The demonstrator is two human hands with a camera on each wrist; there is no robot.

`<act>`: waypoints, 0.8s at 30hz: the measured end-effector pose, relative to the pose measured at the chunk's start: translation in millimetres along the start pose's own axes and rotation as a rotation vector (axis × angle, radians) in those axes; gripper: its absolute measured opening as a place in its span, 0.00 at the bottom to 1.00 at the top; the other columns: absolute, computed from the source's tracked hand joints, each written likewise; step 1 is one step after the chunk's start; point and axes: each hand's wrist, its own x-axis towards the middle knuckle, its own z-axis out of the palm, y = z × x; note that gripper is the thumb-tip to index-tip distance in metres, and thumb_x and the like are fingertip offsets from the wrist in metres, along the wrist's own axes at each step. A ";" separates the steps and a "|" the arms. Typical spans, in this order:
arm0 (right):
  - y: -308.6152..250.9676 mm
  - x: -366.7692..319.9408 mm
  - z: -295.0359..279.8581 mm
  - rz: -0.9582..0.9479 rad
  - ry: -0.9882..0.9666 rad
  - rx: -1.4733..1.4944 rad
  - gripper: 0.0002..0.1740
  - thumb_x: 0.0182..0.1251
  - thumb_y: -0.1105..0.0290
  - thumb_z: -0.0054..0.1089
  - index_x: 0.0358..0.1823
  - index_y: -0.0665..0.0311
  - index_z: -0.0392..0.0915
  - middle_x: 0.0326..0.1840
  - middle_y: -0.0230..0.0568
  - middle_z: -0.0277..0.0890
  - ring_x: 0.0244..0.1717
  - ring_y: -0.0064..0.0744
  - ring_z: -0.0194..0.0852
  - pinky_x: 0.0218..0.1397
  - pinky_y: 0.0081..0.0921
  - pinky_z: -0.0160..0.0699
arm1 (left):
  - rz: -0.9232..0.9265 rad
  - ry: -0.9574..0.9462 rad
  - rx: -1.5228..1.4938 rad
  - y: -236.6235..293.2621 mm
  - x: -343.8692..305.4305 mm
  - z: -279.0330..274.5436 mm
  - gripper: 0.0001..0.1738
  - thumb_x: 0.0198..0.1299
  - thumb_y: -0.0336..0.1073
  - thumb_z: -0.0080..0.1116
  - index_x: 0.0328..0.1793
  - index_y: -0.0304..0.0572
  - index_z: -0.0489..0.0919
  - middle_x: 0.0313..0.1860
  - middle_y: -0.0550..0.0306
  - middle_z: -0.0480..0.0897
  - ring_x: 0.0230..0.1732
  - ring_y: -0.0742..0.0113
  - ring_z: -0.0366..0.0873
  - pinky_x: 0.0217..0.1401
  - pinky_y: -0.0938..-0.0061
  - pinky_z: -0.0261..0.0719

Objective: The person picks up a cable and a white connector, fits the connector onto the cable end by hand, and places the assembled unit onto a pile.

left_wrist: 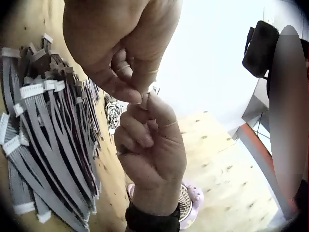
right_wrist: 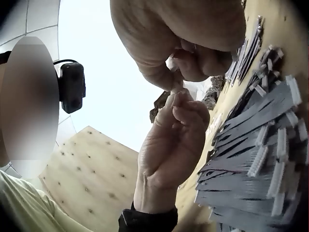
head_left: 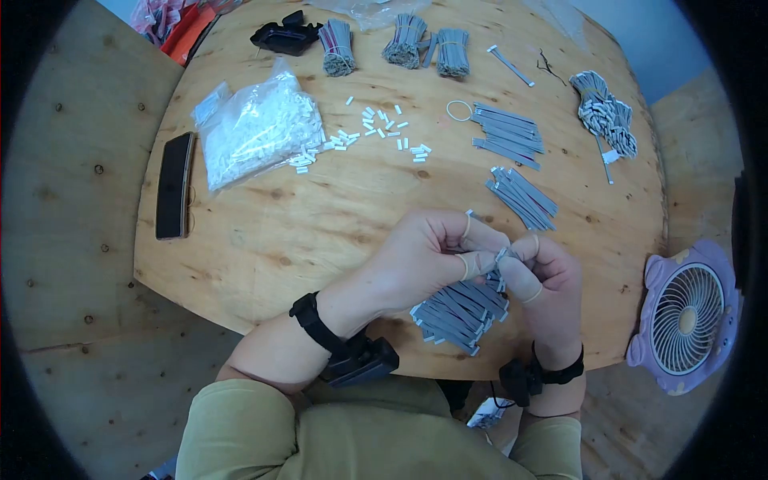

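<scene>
Taking the meeting fingertips in the head view as the clock's centre, the left hand (head_left: 432, 252) comes in from 9 o'clock and the right hand (head_left: 552, 276) from about 4. Thumb and forefinger of each are pinched together, tip to tip with the other hand, on a small piece that looks like the end of a grey ribbon cable (head_left: 502, 257); the fingers cover most of it, so its exact form is hard to tell. The remaining fingers are curled in, and pale finger cots (head_left: 522, 282) cover some of the tips.

Just beside the hands, at 7 o'clock, lies a pile of ribbon cables (head_left: 456, 314) with white connectors on their ends. A smaller loose group of cables (head_left: 522, 198) lies near, just past 12. White connector housings (head_left: 384, 122) are scattered toward 11, beside a clear plastic bag (head_left: 260, 132) at 10. A purple fan (head_left: 686, 320) stands between 3 and 4.
</scene>
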 end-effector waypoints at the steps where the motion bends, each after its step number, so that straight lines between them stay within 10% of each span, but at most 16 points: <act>1: -1.6 -0.6 1.3 -0.010 0.007 -0.003 0.04 0.57 0.74 0.55 0.30 0.66 0.71 0.25 0.26 0.70 0.25 0.10 0.64 0.26 0.09 0.62 | -0.013 -0.002 -0.043 -0.5 0.0 0.4 0.11 0.52 0.26 0.56 0.43 0.33 0.76 0.36 0.55 0.79 0.34 0.75 0.76 0.38 0.83 0.75; 24: 0.2 -0.7 -2.7 -0.087 -0.001 -0.156 0.04 0.57 0.75 0.54 0.29 0.67 0.70 0.25 0.25 0.68 0.26 0.10 0.63 0.28 0.10 0.62 | 0.052 0.044 0.048 4.3 -2.4 2.9 0.10 0.52 0.23 0.55 0.42 0.34 0.77 0.34 0.55 0.79 0.33 0.76 0.76 0.37 0.83 0.76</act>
